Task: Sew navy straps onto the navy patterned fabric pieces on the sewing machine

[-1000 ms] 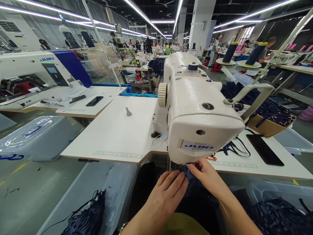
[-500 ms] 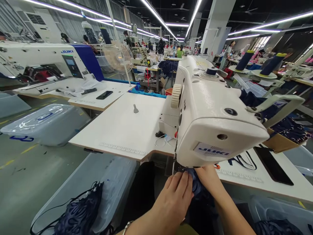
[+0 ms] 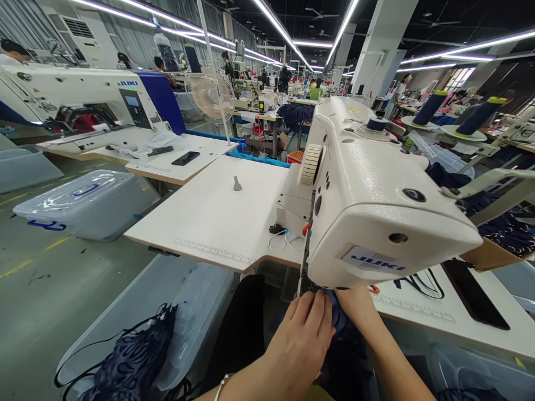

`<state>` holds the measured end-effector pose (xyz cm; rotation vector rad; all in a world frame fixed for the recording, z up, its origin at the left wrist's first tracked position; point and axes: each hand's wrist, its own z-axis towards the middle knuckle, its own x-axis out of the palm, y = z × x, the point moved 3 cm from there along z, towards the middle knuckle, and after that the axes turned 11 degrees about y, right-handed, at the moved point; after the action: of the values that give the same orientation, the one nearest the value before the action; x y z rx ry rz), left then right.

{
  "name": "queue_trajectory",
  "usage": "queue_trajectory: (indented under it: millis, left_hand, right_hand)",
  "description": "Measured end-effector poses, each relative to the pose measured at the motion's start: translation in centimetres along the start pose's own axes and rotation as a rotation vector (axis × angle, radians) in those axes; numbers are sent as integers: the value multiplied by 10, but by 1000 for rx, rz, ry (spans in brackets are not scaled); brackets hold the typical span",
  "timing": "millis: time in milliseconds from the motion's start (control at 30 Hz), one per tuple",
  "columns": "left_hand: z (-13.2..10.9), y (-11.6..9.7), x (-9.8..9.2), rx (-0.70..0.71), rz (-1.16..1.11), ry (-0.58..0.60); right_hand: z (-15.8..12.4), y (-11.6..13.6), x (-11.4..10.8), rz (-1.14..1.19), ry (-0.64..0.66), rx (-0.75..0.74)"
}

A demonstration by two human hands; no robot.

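A white sewing machine [image 3: 384,217] marked JUKI fills the right centre of the head view. Under its head is dark navy fabric [image 3: 341,323], bunched and hanging toward my lap. My left hand [image 3: 301,334] presses on the fabric's left side, fingers together and curled over it near the needle area. My right hand [image 3: 355,301] reaches in from the right against the same fabric, its fingers hidden by the machine head and the cloth. The stitching point itself is out of sight behind the machine.
A small grey metal piece [image 3: 237,183] lies on the white tabletop [image 3: 209,214]. To the right is a dark phone-like slab [image 3: 474,292]. An open plastic bin [image 3: 196,312] at lower left holds navy garments [image 3: 134,356]. Another JUKI machine [image 3: 100,100] stands at left.
The view has turned slightly left, so the machine and table sit further right in the picture. Both hands stay at the fabric with almost the same grip.
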<state>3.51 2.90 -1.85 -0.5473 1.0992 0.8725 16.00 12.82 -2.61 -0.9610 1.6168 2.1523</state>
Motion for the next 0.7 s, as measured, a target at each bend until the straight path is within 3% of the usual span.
queue_trajectory:
  millis: [400, 700]
  left_hand:
    - [3, -5, -9, -17, 93, -12]
    - [1, 2, -8, -31, 78, -37]
  right_hand:
    - [2, 1, 1, 3, 63, -15]
    - [-2, -6, 3, -14, 34, -51]
